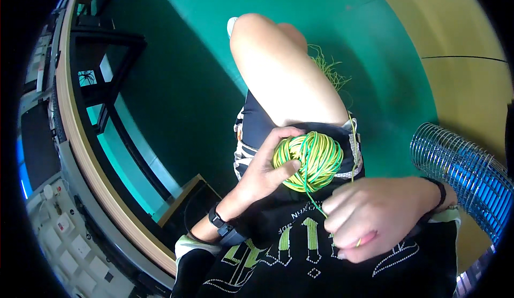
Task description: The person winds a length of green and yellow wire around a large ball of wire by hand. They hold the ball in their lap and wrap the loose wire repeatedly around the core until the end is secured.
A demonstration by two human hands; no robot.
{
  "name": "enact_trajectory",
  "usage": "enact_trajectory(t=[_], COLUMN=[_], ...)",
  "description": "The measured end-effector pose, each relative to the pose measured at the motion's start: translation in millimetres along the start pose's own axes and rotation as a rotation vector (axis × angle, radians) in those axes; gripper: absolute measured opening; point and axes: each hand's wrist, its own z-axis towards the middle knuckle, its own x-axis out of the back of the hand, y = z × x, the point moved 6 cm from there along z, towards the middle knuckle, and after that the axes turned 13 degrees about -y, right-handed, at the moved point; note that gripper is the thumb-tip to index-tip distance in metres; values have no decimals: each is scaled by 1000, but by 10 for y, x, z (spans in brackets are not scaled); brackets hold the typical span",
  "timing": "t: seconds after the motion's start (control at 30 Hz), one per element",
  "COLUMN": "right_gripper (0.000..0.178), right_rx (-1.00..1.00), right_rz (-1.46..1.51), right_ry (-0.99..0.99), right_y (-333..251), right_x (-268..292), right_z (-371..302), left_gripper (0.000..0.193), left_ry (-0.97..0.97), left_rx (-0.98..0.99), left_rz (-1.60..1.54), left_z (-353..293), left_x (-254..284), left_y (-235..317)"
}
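A ball of yellow-green wire (316,161) rests above my lap, wound in many crossing turns. My left hand (270,164) is closed round its left side, with the thumb pressed on the front. From the ball a single green strand runs down to my right hand (356,215), which is curled in a fist on it. A bit of yellow wire shows at the fist's lower side. Another strand passes from the right hand up past my thigh. Beyond my leg, a loose tangle of the same wire (329,70) lies on the green floor.
To the right stands a fan with a wire cage (455,164) and blue blades. A long workbench with a wooden edge (80,132) runs along the left, carrying a dark screen (40,137) and small white parts. Black metal legs (120,121) stand under it. A yellow wall (466,84) rises at the right.
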Motion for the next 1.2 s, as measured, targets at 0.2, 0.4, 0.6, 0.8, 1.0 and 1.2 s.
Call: enact_trajectory(t=[0.2, 0.4, 0.6, 0.8, 1.0, 1.2], right_gripper=[40, 49, 54, 56, 58, 54], right_rx=[-86, -493, -476, -451, -400, -305], right_rz=[-74, -120, -73, 2, -230, -470], right_ry=[111, 243, 197, 241, 173, 367], right_y=[38, 593, 1060, 1132, 892, 1095], right_x=[81, 641, 704, 565, 345, 257], right_z=[-77, -349, -479, -500, -485, -456], left_gripper=[55, 62, 62, 77, 81, 87], left_ry=[11, -74, -119, -115, -143, -194], left_rx=[-54, -180, -172, -162, -283, -336], left_rz=[84, 438, 445, 340, 625, 542], left_z=[-22, -24, -34, -98, -233, -194], left_x=[-98, -289, -258, -256, -480, -510], left_y=[40, 220, 183, 65, 272, 286])
